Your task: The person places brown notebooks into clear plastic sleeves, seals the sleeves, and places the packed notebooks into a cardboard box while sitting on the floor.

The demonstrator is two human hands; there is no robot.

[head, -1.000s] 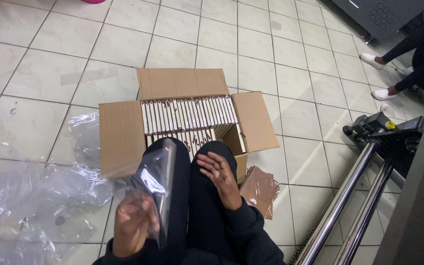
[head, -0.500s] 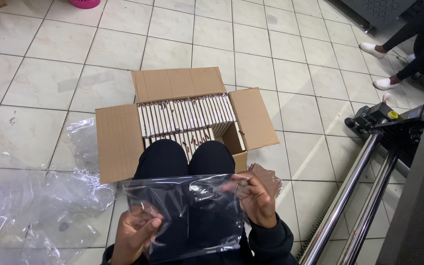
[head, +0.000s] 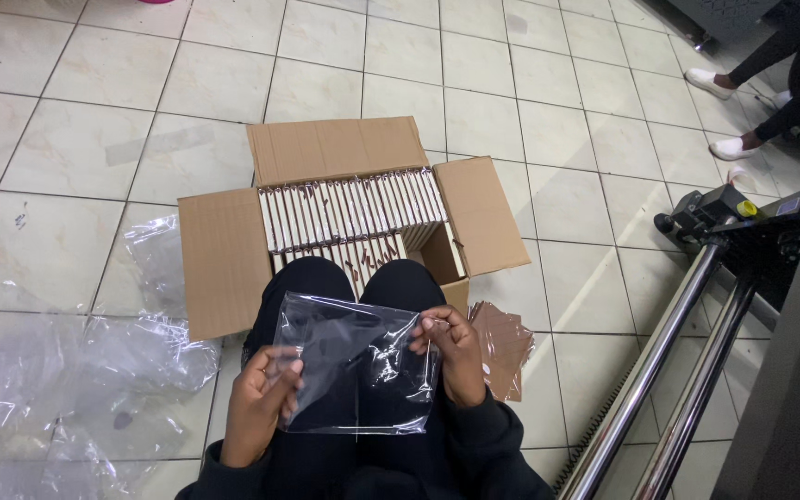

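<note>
I hold a clear plastic bag point(head: 349, 366) flat over my lap with both hands. My left hand point(head: 256, 407) pinches its left edge and my right hand point(head: 456, 352) grips its upper right corner. Just beyond my knees stands an open cardboard box point(head: 224, 259) with its flaps spread, packed with rows of slim white-and-brown packets point(head: 354, 208) standing on edge. A gap shows in the box's near right corner.
Crumpled clear plastic sheeting point(head: 67, 380) lies on the tiled floor at my left. A small stack of brown packets point(head: 502, 347) sits by my right knee. Metal rails and a black machine point(head: 724, 268) run along the right. Another person's legs and white shoes point(head: 733, 143) are at the far right.
My left hand held the bag hanging by itself a second ago; my right hand then took hold and the bag is now spread flat between both hands.
</note>
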